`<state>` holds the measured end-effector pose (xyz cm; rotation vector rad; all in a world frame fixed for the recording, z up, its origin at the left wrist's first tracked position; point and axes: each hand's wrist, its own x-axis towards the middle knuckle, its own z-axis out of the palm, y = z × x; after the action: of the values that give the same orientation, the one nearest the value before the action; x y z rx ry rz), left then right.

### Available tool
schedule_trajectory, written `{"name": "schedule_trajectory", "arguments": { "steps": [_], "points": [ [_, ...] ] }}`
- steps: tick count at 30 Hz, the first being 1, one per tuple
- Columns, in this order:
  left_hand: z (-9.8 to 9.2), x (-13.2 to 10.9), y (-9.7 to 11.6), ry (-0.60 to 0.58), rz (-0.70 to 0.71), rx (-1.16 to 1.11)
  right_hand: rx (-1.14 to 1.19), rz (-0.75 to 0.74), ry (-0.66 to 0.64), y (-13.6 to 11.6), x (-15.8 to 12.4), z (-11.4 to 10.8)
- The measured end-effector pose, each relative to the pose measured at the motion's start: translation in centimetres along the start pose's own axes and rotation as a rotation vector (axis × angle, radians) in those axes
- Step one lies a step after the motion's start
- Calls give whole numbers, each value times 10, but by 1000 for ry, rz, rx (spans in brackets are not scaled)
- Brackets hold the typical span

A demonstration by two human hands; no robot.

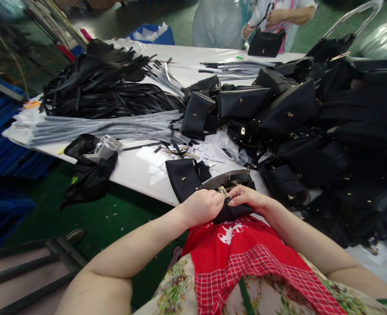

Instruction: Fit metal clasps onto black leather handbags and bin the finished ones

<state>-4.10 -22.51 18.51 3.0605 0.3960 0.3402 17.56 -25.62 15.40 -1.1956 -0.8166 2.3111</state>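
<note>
Both my hands meet at the table's near edge, just above my red apron. My left hand (202, 206) is closed, its fingers pinching the top of a black handbag (230, 183) by its small metal clasp (223, 191). My right hand (248, 197) is closed too, gripping the same bag from the right side. The bag's lower part hangs dark between my hands. A flat black pouch (183, 178) lies on the table just left of the bag.
A big heap of black handbags (298, 113) covers the right of the white table (132, 168). Black straps (104, 87) and plastic-wrapped strips (101, 127) lie at the left. A black cloth (88, 175) hangs off the near edge. Another person (279, 19) stands opposite holding a bag.
</note>
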Motion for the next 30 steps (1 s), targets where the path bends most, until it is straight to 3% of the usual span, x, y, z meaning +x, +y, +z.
{"name": "schedule_trajectory", "arguments": {
  "steps": [4,9,14,19,23,30],
  "points": [
    [3,2,-1,7,-44,-79,-16,4,-9,1,-1,0],
    [11,10,-6,68,-295,-392,-40,-4,-9,0,-1,1],
    [17,15,-12,89,-595,-924,-49,6,-4,0,1,0],
    [19,13,-13,60,-899,-1635,-82,-3,7,3,1,-1],
    [19,11,-12,96,-965,-2012,-132,-36,15,3,0,1],
    [13,8,-21,220,-965,-2171,-208,-79,-27,0,0,3]
  ]
}}
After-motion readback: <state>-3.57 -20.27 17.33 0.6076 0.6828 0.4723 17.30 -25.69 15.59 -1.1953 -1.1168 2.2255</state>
